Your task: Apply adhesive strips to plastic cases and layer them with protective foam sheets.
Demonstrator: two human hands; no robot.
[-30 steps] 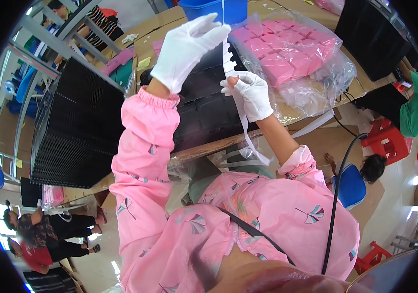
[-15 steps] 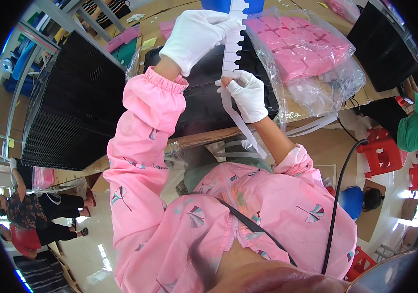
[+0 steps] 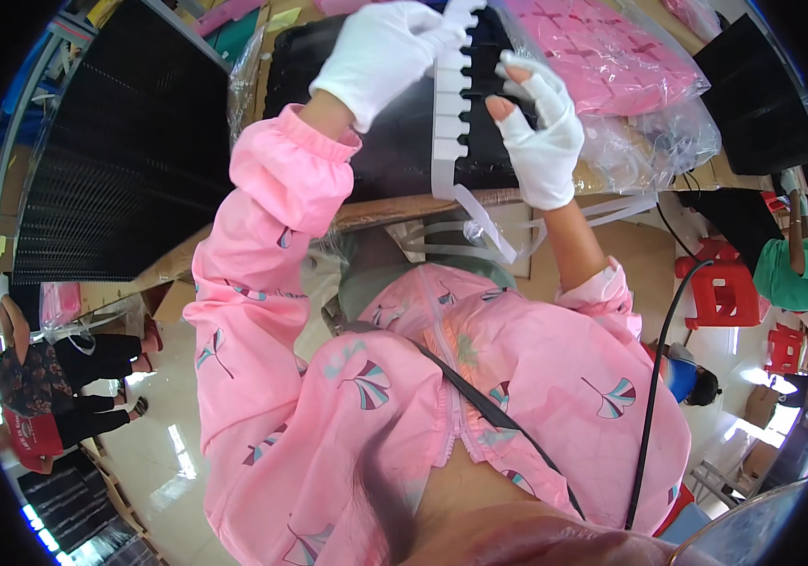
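My left hand (image 3: 380, 61), in a white glove, is closed on the upper part of a white notched strip (image 3: 447, 118) with square teeth along its right edge. The strip hangs down over a black tray (image 3: 375, 151), and its thin ribbon-like tail (image 3: 486, 226) curls past the table edge. My right hand (image 3: 543, 137), gloved with bare thumb and fingertip showing, is held apart from the strip on its right side, thumb and fingers spread, with nothing in it. Beyond it lies a clear plastic bag of pink blocks (image 3: 602, 57).
Tall black ribbed trays (image 3: 130, 141) stand at the left, and another black panel (image 3: 758, 94) at the far right. A black cable (image 3: 651, 406) runs down beside me. Red stools (image 3: 720, 292) and a person in green (image 3: 793, 274) are to the right; other people stand at the left.
My right hand has let go of the strip and moved right, its fingers opening. My left hand keeps its hold on the strip. The view has shifted slightly.
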